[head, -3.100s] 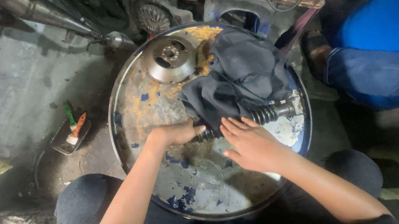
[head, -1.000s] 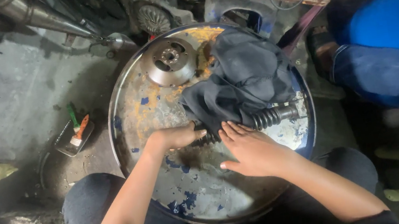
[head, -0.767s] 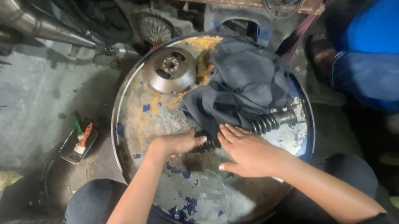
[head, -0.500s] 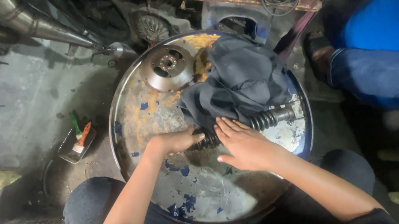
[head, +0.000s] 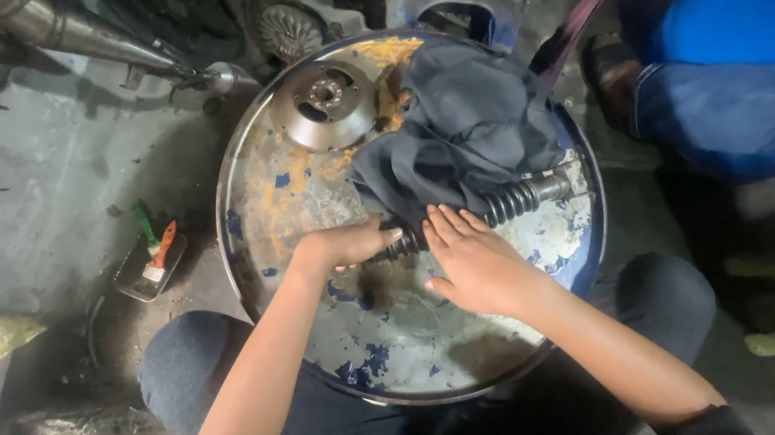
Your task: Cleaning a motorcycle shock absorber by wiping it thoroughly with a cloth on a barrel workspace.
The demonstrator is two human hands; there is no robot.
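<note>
Head: ribbed boot (head: 507, 203) under right fingers (head: 455, 228).

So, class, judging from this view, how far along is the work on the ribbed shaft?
Done: the ribbed black shaft lies on the drum top, with a dark cloth over part of it.
In hand: the left hand grips its near end; the right hand rests on it.
Left: the metal disc sits untouched.

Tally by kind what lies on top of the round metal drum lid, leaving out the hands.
Metal brake disc: 1
Dark grey cloth: 1
Ribbed black rubber boot on a shaft: 1
Total: 3, all on the drum lid; the left hand and right hand are at the boot.
</note>
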